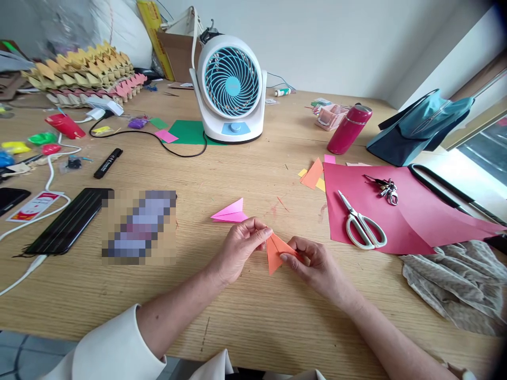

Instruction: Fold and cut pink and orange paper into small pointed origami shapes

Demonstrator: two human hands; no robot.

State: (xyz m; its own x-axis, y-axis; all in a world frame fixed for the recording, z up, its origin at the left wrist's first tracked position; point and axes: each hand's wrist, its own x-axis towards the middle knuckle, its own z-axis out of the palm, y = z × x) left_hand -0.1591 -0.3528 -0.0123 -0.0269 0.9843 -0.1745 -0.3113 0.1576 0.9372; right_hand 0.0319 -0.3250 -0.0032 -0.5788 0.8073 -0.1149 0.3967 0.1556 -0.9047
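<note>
Between my two hands is a folded piece of orange paper [276,253], creased into pointed flaps and held just above the table. My left hand [244,244] pinches its upper left corner between thumb and fingers. On the paper's right flap, my right hand [312,259] grips with the thumb in front and the fingers behind. A pink folded paper [230,212], shaped like a dart, lies on the table just beyond my left hand. Part of the orange paper is covered by my fingers.
To the right, scissors [364,226] and keys [386,189] lie on a red paper sheet [412,224]. A crumpled cloth [455,285] is nearer me. A fan [233,84] stands at the back, a red bottle [349,129] right of it. At left lies a black power bank [71,219].
</note>
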